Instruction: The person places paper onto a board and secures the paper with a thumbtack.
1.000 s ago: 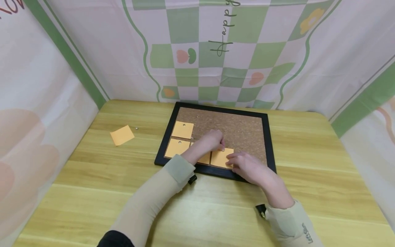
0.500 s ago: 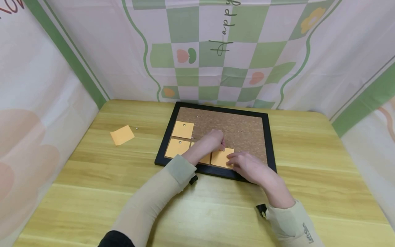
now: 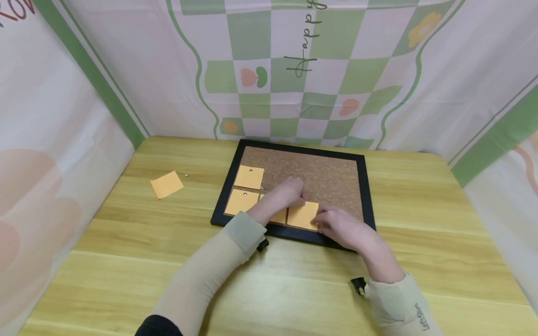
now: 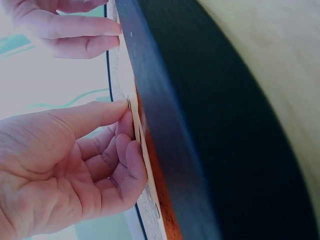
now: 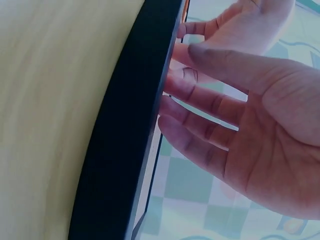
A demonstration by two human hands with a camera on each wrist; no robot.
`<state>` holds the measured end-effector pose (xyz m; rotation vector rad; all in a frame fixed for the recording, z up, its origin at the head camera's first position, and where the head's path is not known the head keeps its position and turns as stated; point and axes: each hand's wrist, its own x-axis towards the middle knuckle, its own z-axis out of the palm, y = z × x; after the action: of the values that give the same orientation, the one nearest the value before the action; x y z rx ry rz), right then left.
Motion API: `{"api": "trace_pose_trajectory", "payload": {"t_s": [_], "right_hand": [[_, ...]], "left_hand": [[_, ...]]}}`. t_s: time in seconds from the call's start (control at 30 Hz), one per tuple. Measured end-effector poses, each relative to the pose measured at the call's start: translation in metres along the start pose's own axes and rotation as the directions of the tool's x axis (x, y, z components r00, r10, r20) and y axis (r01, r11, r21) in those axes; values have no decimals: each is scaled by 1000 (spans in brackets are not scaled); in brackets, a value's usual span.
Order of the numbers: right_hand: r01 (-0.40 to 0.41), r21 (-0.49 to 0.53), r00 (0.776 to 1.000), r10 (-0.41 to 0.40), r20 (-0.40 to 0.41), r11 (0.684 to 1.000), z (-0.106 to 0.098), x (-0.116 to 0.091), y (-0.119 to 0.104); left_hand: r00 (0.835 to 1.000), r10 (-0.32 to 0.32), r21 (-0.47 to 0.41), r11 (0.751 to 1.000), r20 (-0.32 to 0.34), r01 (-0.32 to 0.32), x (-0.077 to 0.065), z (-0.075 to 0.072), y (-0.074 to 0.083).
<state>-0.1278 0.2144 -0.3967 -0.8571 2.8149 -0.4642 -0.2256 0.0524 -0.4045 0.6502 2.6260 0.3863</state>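
My left hand (image 3: 290,190) reaches across the corkboard (image 3: 332,179) to the top edge of an orange paper note (image 3: 302,217). Its thumb and index finger pinch a thumbtack (image 4: 128,103), mostly hidden by the fingertips, against the note; the other fingers curl in. At that note's right edge, the fingertips of my right hand (image 3: 341,226) rest low, fingers loosely bent and spread in the right wrist view. Left of it, another note (image 3: 279,216) is partly covered by my left wrist. Two more notes, upper (image 3: 249,178) and lower (image 3: 241,203), are tacked along the board's left side.
A loose orange note (image 3: 166,185) lies on the wooden table (image 3: 126,261) to the left, with a single thumbtack (image 3: 187,175) beside it. A raised black frame (image 3: 369,200) surrounds the cork. Behind the table hangs a checked green-and-white cloth (image 3: 290,74).
The right hand's fingertips have slid slightly right, from on top of the note to its right edge. My left hand stays at the note's top edge.
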Motion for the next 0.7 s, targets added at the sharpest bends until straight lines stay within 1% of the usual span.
{"api": "trace_pose_trajectory", "payload": {"t_s": [0.07, 0.23, 0.33, 0.43, 0.5, 0.6, 0.7], "right_hand": [[7, 13, 1000, -7, 6, 1000, -2, -2, 3], [-14, 37, 1000, 13, 27, 999, -10, -8, 17], [-55, 54, 998, 54, 19, 997, -15, -14, 33], [-114, 53, 993, 115, -4, 992, -19, -23, 53], [-181, 58, 983, 182, -9, 982, -22, -29, 66], [-286, 69, 958, 286, 4, 956, -24, -37, 80], [-353, 102, 936, 352, 29, 930, -26, -41, 88]], "left_hand": [[1000, 2, 5, 1000, -1, -2, 1, 1, 0], [1000, 15, 25, 1000, -14, -14, 1, 4, -1], [999, 27, 33, 999, -22, -27, 0, 5, -1], [999, 39, 33, 999, -24, -38, 0, 6, -1], [998, 51, 28, 998, -26, -51, 0, 6, -2], [997, 67, -4, 998, -33, -67, -1, 6, -5], [995, 89, -46, 995, -51, -91, 0, 7, -11]]}}
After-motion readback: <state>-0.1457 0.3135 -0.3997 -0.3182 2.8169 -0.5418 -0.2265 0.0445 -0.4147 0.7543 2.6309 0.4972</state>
